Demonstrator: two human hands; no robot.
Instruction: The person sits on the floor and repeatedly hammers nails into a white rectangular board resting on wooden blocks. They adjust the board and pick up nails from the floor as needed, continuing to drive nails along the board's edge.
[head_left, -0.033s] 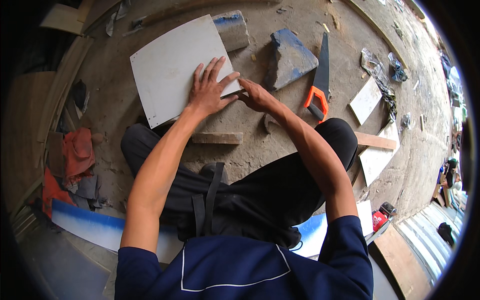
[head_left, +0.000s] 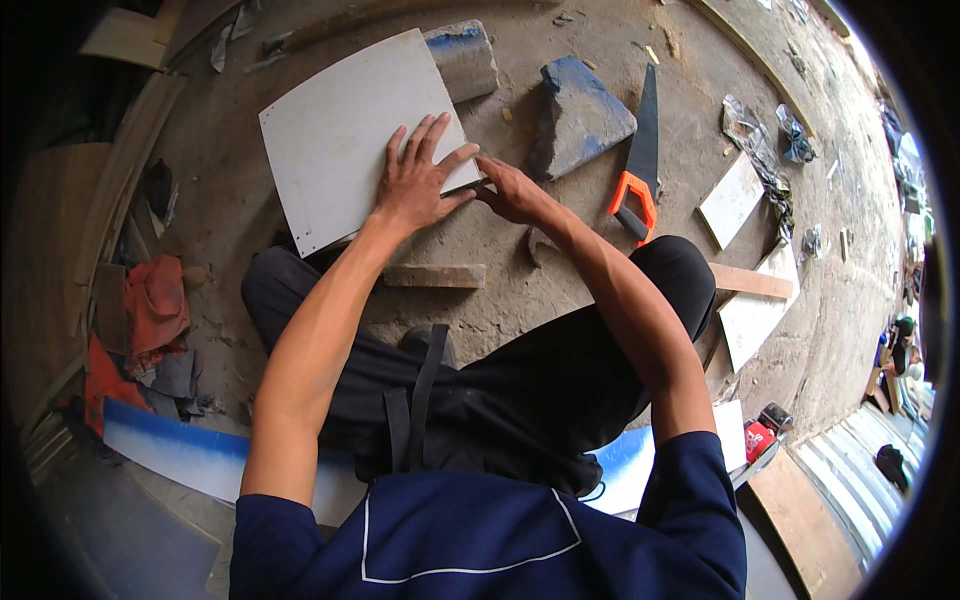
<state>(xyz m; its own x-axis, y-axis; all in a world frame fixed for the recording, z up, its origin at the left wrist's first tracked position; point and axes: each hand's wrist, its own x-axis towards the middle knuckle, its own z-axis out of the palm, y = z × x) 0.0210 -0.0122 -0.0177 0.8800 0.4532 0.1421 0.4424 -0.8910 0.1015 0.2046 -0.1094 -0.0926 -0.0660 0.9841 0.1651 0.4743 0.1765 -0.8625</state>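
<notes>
A white board [head_left: 350, 140] with a curved far edge sits in front of me, tilted a little on its supports. My left hand [head_left: 418, 180] lies flat on its right part, fingers spread. At the board's near right corner my right hand [head_left: 512, 192] has its fingers and thumb closed round the edge; the thumb side is partly hidden. A short wooden block [head_left: 435, 276] lies on the ground between my legs and the board. Just below my right forearm is a small curved dark piece [head_left: 541, 246], its kind unclear.
A blue-stained stone block [head_left: 585, 115] and a handsaw [head_left: 636, 165] with an orange handle lie to the right. Another concrete block [head_left: 463, 60] stands behind the board. White offcuts [head_left: 733, 200] and a wooden strip [head_left: 750, 281] lie farther right. Red cloth [head_left: 157, 305] is at left.
</notes>
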